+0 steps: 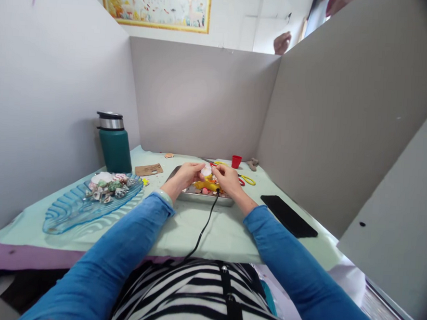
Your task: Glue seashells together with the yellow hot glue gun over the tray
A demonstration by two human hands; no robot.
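Note:
Over a metal tray [204,198], my left hand [188,174] pinches a small whitish, shell-like piece [206,170]. My right hand [228,178] meets it from the other side with fingers closed; what lies between those fingertips is too small to make out. Below both hands, inside the tray, lies a yellow glue gun [207,185], its black cord [207,222] running over the table edge toward my body. A pink ball-like bit [205,191] and other small colourful pieces surround it, partly hidden by my hands.
On the left, a blue glass dish [65,213] holds shells [106,187], with a green bottle [115,149] behind it. Cardboard [148,169] lies nearby. Yellow-handled scissors [248,180], a red cup [236,161] and a black phone-like slab [288,215] are rightward. Grey partitions [203,96] enclose the table. Another person's hand [282,42] shows above.

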